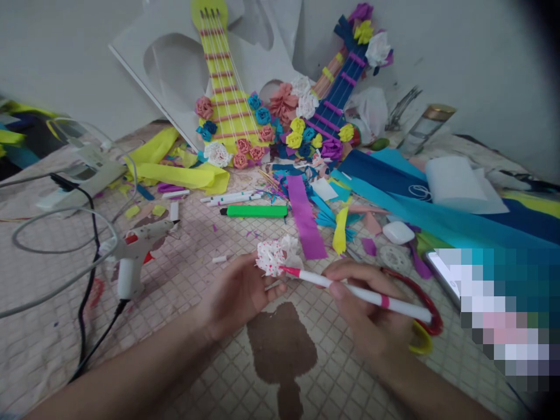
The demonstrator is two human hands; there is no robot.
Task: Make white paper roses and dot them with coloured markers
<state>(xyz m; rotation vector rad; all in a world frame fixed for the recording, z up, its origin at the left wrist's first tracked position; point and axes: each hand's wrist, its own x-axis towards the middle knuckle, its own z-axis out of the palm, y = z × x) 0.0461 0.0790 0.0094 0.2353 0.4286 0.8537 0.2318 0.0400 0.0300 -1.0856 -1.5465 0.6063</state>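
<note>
In my left hand (240,291) sits a white crepe-paper flower (272,256) dotted with pink specks, held at the fingertips above the table. My right hand (371,303) grips a white felt-tip marker (365,294) with a pink band. Its pink tip meets the flower's lower right side, or lies just in front of it. Beyond the flower lies a green cutter or marker-like stick (256,211) with a black end. A purple paper strip (305,219) lies just past my hands. Red-handled scissors (431,318) are partly hidden behind my right hand.
Yellow (223,87) and blue (339,99) paper-flower-trimmed guitar shapes lean at the back. A white glue gun (131,262) with cables stands left, near a power strip (81,178). Blue crepe paper (420,204) and a phone (444,274) lie right. Scraps litter the middle.
</note>
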